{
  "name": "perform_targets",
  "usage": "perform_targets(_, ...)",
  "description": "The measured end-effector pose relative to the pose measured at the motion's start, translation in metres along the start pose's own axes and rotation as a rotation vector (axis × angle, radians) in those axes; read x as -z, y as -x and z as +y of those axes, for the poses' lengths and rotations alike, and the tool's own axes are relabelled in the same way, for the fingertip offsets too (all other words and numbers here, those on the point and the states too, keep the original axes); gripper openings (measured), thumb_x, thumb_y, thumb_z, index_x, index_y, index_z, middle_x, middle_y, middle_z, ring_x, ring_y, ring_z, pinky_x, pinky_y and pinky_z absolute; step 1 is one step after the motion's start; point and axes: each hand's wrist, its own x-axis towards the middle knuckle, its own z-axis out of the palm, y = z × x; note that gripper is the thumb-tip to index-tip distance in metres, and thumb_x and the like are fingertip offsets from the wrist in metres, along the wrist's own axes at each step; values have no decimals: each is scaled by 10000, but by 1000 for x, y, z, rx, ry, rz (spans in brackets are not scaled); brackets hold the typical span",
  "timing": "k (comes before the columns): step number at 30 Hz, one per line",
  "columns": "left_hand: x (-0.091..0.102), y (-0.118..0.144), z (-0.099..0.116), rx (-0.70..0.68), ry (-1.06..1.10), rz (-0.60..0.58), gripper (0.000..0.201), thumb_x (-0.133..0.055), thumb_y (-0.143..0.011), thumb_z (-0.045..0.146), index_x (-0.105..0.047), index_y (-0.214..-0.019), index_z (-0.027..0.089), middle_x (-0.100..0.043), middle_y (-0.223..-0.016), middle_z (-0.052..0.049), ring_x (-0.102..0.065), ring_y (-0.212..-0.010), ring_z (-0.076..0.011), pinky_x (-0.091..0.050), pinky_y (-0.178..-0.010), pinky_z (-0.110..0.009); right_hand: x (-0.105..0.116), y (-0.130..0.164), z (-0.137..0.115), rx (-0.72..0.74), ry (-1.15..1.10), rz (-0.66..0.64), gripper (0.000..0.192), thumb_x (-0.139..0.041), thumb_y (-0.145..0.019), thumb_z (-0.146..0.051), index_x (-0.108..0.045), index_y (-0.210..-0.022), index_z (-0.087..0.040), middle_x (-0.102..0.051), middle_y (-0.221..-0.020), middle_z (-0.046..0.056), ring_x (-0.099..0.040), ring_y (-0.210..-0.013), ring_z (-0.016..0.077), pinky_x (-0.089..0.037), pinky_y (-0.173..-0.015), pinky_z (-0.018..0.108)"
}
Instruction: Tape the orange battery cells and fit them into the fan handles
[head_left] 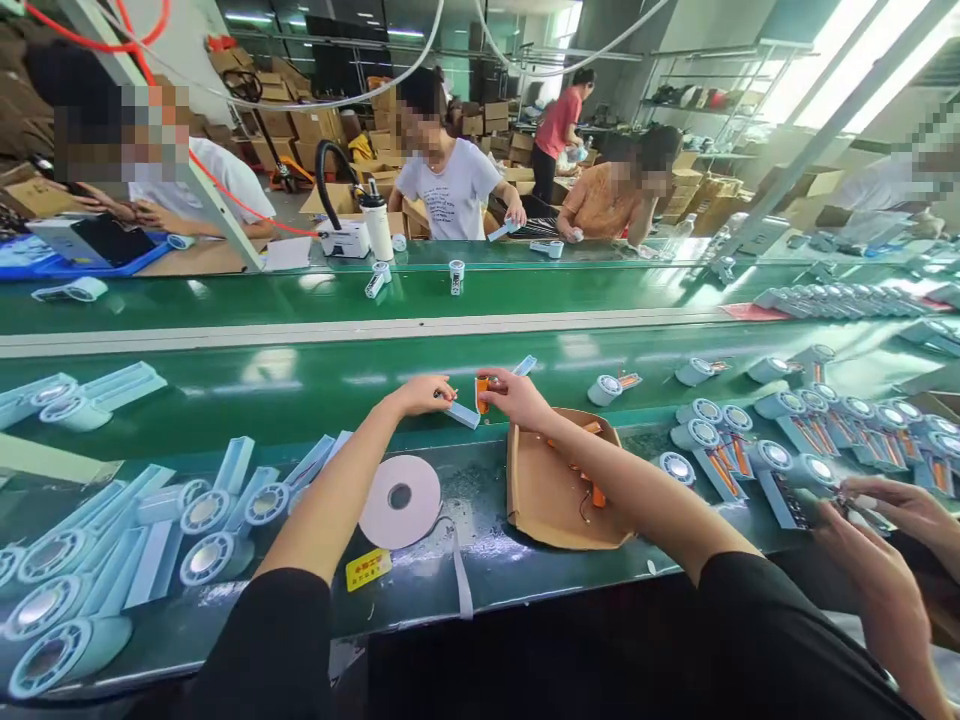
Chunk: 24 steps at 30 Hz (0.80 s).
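Observation:
My left hand [421,394] grips a light blue plastic housing [463,414] above the near edge of the green belt; its trough-like handle points right, and its other end is hidden by my fingers. Just right of it, my right hand [523,397] pinches an orange battery [482,392] upright, close to the housing's end. Whether the two touch is unclear. Under my right forearm sits a shallow cardboard tray [536,500] with a few orange batteries [598,495] and wires inside. Another light blue housing [526,366] lies on the belt behind my right hand.
A roll of white tape [382,520] lies on the bench beside a yellow card [368,569]. Light blue housings [206,510] pile up at left; housings with orange batteries [724,470] stand at right. A co-worker's hands [874,530] work at far right. People sit across the belt [337,370].

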Motion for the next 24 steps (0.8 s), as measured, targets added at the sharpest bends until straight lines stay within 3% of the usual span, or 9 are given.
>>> perform_targets(4, -12, 0, -1, 57, 45, 126, 291, -520, -945, 375, -766, -985, 226, -805, -1110, -61, -711, -1123, -245, -510, -962, -311, -17, -6, 6, -13, 143, -66, 371, -706, -894, -183, -740, -1260, -237, -813, -839, -1, -775, -841, 196, -615, -850, 340)
perform_targets(8, -22, -5, 4, 89, 72, 188, 296, -499, -981, 389, -740, -998, 217, -796, -1003, -69, -716, -988, -238, -500, -874, -306, -22, -8, 6, -15, 302, -114, 364, -674, -940, -193, -720, -1296, -252, -825, -902, 1, -755, -797, 171, -590, -791, 304)
perform_targets(13, -24, -9, 10, 84, 90, 200, 244, -532, -979, 356, -734, -973, 220, -789, -962, -60, -713, -982, -231, -488, -862, -295, -19, -8, -1, 3, 517, -156, 353, -698, -958, -222, -718, -1308, -265, -812, -879, 3, -747, -816, 186, -545, -799, 298)
perform_targets(19, -26, -14, 16, 104, 98, 195, 209, -560, -990, 323, -738, -988, 213, -789, -1026, -67, -717, -1025, -241, -503, -888, -315, -11, -8, -9, 1, 764, -219, 367, -659, -992, -274, -682, -1359, -260, -820, -1005, 52, -758, -906, 239, -508, -795, 301)
perform_targets(24, -28, -20, 20, 130, 107, 176, 258, -619, -1033, 394, -713, -1112, 168, -751, -1107, -74, -705, -1032, -218, -555, -970, -425, -11, -10, -19, -15, 915, -314, 345, -630, -991, -286, -687, -1327, -229, -808, -1026, 93, -756, -942, 288, -475, -736, 297)
